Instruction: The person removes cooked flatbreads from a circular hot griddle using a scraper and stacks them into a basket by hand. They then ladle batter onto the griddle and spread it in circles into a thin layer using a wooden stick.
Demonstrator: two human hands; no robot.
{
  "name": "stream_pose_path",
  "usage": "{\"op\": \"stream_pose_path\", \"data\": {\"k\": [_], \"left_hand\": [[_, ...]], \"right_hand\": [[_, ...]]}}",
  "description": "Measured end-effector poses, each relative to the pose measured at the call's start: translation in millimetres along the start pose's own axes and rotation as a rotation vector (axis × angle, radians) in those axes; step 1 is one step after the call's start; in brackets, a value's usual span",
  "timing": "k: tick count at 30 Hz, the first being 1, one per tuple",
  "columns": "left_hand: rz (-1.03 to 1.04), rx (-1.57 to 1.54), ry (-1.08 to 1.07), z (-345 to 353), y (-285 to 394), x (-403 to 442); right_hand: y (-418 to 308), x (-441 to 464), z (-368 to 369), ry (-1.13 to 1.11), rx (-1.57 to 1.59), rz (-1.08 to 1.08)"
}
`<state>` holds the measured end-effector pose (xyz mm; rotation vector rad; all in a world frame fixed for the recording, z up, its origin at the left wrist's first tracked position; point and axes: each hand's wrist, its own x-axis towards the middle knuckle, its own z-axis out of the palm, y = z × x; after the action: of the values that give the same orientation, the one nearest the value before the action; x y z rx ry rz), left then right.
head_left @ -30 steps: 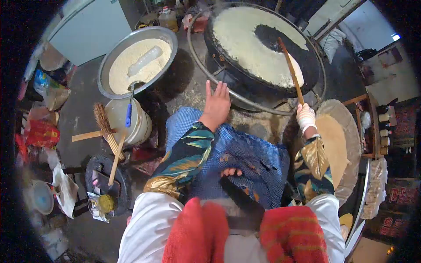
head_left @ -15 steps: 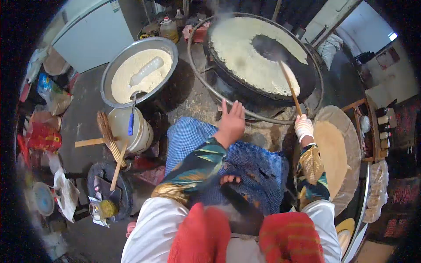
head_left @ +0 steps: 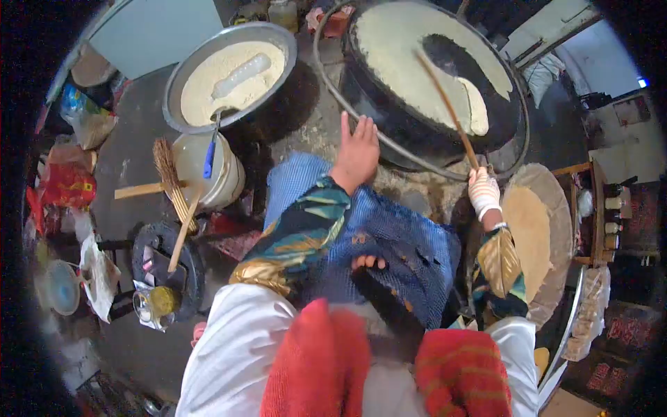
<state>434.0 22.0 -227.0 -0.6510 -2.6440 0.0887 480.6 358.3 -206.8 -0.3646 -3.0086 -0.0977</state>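
Observation:
My right hand [head_left: 484, 192], in a whitish striped covering, is closed round the near end of a long wooden stick [head_left: 450, 108]. The stick reaches over a big round black griddle [head_left: 399, 121], its far end over pale batter [head_left: 392, 59] spread in a thin layer. Right of the stick lies a thicker curved ridge of batter [head_left: 476, 108]. A dark patch [head_left: 445, 52] without batter shows near the middle. My left hand [head_left: 356, 154] is bare and empty, fingers spread, just in front of the metal ring [head_left: 330, 80] around the griddle; whether it touches the ring, I cannot tell.
A wide metal basin [head_left: 288, 66] of pale batter holds a clear bottle [head_left: 240, 75] and a blue-handled ladle [head_left: 209, 163]. Below it stand a white bucket [head_left: 233, 184] and a straw brush [head_left: 167, 163]. Tan round sheets [head_left: 524, 236] lie at right. Blue checked cloth [head_left: 417, 243] covers my lap area.
The view has shifted, so most things sit higher in it. The stick's far end has swung left and away from me, leaving the batter ridge to its right. My left hand stays open.

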Motion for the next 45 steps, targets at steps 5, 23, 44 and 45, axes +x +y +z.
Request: {"op": "stream_pose_path", "data": {"k": [5,23,44,45], "left_hand": [[-0.013,-0.093,0.108,4,-22,4],[0.139,-0.223,0.206,-11,45,-7],[0.031,-0.084,-0.006,2,-11,1],[0.032,-0.085,-0.006,5,-14,1]], "right_hand": [[22,22,-13,0.08,0.002,0.073],[25,20,-13,-0.033,0.036,0.196],[11,3,-8,-0.119,0.026,0.106],[24,5,-1,-0.119,0.026,0.108]]}}
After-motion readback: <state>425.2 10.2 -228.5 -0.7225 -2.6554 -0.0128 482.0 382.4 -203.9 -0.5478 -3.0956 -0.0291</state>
